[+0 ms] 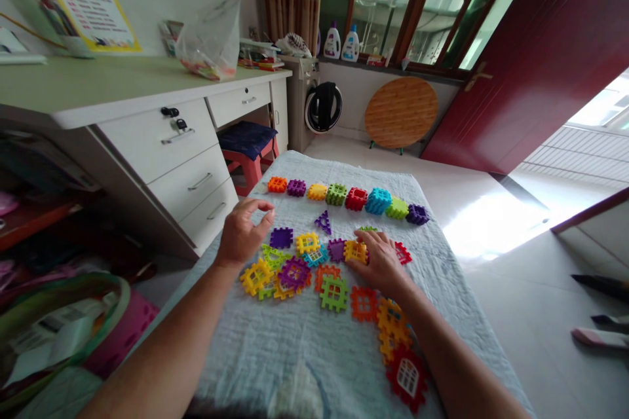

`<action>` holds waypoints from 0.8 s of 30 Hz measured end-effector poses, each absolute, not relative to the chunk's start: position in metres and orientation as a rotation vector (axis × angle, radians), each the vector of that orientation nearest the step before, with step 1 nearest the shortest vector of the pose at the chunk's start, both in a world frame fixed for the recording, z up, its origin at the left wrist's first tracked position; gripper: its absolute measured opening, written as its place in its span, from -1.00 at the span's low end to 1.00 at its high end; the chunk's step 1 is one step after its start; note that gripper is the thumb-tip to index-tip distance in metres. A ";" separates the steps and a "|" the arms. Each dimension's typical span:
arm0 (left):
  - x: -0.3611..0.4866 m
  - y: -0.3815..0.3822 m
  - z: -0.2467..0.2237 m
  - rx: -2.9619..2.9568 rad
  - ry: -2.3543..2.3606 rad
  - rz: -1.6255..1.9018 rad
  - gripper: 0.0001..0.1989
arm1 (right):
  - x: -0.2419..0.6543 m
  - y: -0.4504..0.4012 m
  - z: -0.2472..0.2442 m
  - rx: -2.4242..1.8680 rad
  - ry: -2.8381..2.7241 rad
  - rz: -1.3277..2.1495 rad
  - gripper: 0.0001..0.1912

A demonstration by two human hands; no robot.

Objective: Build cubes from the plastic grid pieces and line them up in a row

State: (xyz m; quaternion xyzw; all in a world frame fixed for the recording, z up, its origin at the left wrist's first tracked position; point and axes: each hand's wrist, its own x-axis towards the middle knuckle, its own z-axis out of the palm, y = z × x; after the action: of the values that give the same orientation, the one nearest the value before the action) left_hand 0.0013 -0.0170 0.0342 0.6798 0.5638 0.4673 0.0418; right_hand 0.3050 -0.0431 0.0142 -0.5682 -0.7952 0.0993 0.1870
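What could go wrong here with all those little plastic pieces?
The right forearm lies close beside the red windowed piece and might nudge it.

The dark purple block, rightmost in its row, sits near the cloth's edge and could fall.

The purple windowed piece overlaps others; lifting one might shift neighbours.

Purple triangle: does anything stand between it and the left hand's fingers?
Nothing visible does: pale cloth shows between the purple triangle and the fingers of the left hand. The purple square lies nearer the camera.

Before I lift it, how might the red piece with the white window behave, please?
The red piece looks like thin plastic, so probably stiff and light. Being flat, it seems unlikely to roll; its toothed edge might catch the cloth.
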 end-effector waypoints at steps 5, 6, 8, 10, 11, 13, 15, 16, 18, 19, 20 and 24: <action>-0.023 0.005 0.013 1.817 1.850 1.398 -0.79 | 0.303 -0.043 0.017 -1.542 -2.220 0.294 -0.46; -0.023 0.007 0.009 1.799 1.842 1.379 -0.78 | 0.302 -0.043 0.017 -1.536 -2.226 0.293 -0.46; -0.018 0.010 0.003 1.797 1.812 1.346 -0.79 | 0.301 -0.043 0.017 -1.537 -2.245 0.289 -0.45; -0.013 0.011 -0.002 1.823 1.766 1.320 -0.79 | 0.301 -0.044 0.016 -1.546 -2.260 0.281 -0.45; -0.010 0.011 -0.003 1.830 1.747 1.309 -0.79 | 0.302 -0.044 0.016 -1.546 -2.267 0.278 -0.44; -0.008 0.012 -0.006 1.811 1.720 1.287 -0.79 | 0.302 -0.044 0.015 -1.535 -2.286 0.276 -0.42; -0.008 0.014 -0.008 1.730 1.718 1.279 -0.78 | 0.303 -0.043 0.015 -1.528 -2.310 0.275 -0.37; -0.008 0.015 -0.008 1.676 1.721 1.284 -0.77 | 0.303 -0.043 0.016 -1.532 -2.321 0.272 -0.36; -0.010 0.017 -0.010 1.592 1.723 1.305 -0.76 | 0.303 -0.042 0.018 -1.549 -2.339 0.256 -0.33; -0.011 0.017 -0.011 1.571 1.719 1.316 -0.76 | 0.303 -0.042 0.019 -1.555 -2.352 0.246 -0.33; -0.012 0.018 -0.011 1.567 1.713 1.320 -0.76 | 0.303 -0.041 0.021 -1.557 -2.372 0.239 -0.34; -0.013 0.019 -0.015 1.611 1.696 1.301 -0.78 | 0.301 -0.036 0.025 -1.560 -2.470 0.238 -0.46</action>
State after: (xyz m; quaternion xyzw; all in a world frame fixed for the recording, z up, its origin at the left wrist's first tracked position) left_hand -0.0125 0.0193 -0.0148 0.5857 0.6166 0.4729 0.2306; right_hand 0.3011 -0.0362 0.0253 -0.5292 -0.8381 0.0807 0.1051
